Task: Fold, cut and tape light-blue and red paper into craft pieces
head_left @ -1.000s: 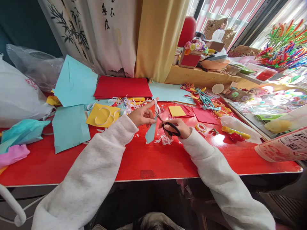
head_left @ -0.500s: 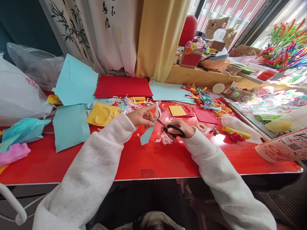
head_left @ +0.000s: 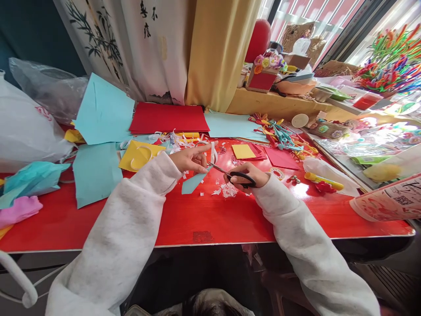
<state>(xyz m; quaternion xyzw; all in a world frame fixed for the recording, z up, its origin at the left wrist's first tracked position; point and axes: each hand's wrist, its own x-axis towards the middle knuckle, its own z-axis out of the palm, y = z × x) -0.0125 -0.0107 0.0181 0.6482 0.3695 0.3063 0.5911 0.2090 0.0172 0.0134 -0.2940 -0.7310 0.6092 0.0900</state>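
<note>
Red tabletop (head_left: 213, 226), spanning mid-frame L to R, bears lt.-blue sheet (head_left: 97, 175) at mid L, red sheets (head_left: 169, 118) at upper ctr., white paper scraps (head_left: 229, 190) near ctr., tape roll (head_left: 279, 172) and pink-red paper (head_left: 282, 158) R of ctr., and printed cup (head_left: 388, 202) at far R.

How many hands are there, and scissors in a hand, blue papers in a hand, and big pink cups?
Hands: 2 (left hand, right hand)
Scissors in a hand: 1
Blue paper in a hand: 1
Big pink cup: 1
Total: 5
</note>
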